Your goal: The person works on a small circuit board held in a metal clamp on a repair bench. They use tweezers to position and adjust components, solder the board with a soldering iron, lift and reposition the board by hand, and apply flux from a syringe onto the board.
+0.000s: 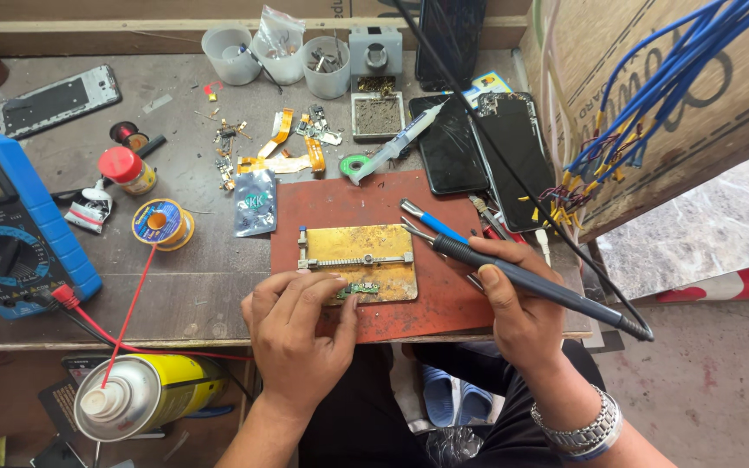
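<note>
My left hand [299, 325] lies palm down at the front edge of the red mat [340, 204], fingers curled loosely, their tips pressing a small green circuit board [358, 289] against the brass holder plate [366, 260]. I grip nothing; I only pin the board where it sits at the plate's lower edge. My right hand [517, 303] is closed around a dark soldering iron [530, 282], held like a pen, its tip pointing up and left above the plate's right corner, not touching the board. A blue-handled tool [431, 222] lies on the mat just beside the iron's tip. A blue multimeter [10, 230] sits far left, a solder spool [160, 224] between it and the mat.
</note>
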`<state>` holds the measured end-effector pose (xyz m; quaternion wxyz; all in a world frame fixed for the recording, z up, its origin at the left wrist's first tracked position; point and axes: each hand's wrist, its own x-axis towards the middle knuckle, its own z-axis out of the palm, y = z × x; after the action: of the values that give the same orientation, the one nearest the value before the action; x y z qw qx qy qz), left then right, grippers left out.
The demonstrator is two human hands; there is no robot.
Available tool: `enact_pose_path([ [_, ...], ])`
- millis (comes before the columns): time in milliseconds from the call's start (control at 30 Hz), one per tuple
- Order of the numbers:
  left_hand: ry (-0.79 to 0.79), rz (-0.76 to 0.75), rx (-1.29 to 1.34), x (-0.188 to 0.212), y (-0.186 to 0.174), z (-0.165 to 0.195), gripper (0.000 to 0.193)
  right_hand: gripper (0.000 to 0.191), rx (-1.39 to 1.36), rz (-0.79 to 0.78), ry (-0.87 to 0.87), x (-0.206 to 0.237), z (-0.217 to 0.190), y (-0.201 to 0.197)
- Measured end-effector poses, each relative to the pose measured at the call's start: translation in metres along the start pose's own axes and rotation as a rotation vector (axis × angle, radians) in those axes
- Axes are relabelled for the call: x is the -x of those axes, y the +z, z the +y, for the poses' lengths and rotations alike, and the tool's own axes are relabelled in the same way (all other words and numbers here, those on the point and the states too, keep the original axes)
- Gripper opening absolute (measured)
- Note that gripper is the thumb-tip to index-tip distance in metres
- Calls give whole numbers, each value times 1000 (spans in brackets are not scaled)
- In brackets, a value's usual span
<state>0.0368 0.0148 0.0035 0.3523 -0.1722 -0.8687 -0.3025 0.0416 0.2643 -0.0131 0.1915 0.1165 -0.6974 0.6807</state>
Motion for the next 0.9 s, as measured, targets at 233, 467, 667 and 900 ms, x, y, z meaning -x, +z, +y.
enact_pose_path([
  [233, 111, 74, 25, 8, -14, -3, 19, 29, 69, 20, 20, 3, -16, 9],
  [467, 220, 131, 64, 12, -29, -14, 22, 32, 481, -38, -115, -36, -63, 37],
  [667, 256, 197, 30, 16, -33, -28, 23, 28, 582, -43, -220, -117, -75, 67],
  [900, 272, 215, 47, 15, -32, -44, 25, 33, 673, -15, -183, -201, -51, 102],
])
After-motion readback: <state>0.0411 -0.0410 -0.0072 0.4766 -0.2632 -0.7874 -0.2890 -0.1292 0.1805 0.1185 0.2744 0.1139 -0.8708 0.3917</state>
